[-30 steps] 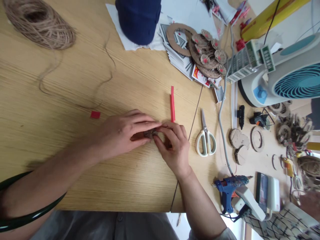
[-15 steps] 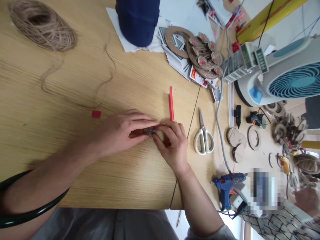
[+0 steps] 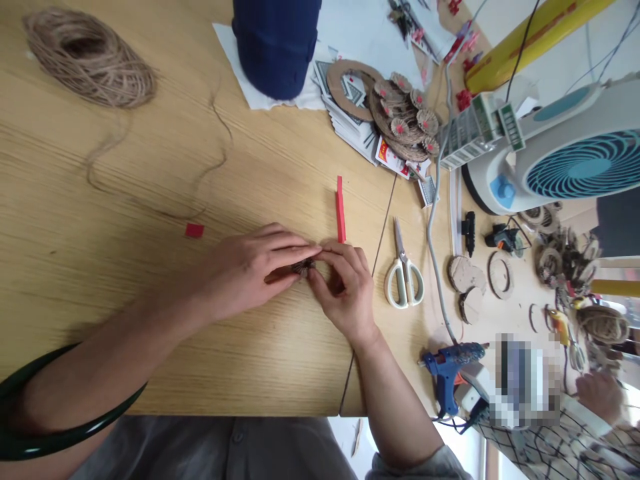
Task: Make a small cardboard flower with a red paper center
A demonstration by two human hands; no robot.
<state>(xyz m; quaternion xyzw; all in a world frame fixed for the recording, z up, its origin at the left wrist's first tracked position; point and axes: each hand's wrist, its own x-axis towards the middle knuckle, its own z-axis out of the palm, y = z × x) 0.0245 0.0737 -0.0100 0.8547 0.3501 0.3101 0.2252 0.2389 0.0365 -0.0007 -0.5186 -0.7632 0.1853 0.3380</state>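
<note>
Between my two hands is a small brown ridged piece (image 3: 303, 267), like twine wound on a little disc; the fingers cover most of it. My left hand (image 3: 255, 263) closes on it from the left, thumb below and fingers above. From the right, my right hand (image 3: 347, 280) pinches its edge with thumb and fingertips. Both sets of fingertips meet over the piece, just above the table. Beyond my right hand lies a narrow red strip (image 3: 341, 208). A small red scrap (image 3: 195, 231) rests to the left of my left hand.
A twine coil (image 3: 93, 60) trails a loose strand. White-handled scissors (image 3: 403, 267) lie to the right, beyond them a grey cable (image 3: 434, 247), a blue glue gun (image 3: 450, 373) and a fan (image 3: 565, 153). Farther back are twine rosettes (image 3: 405, 113) on cards and a navy container (image 3: 276, 47).
The view has shifted slightly, so the table's objects appear moved a little. Both hands still grip the brown piece, with my left fingertips slightly nearer the right hand.
</note>
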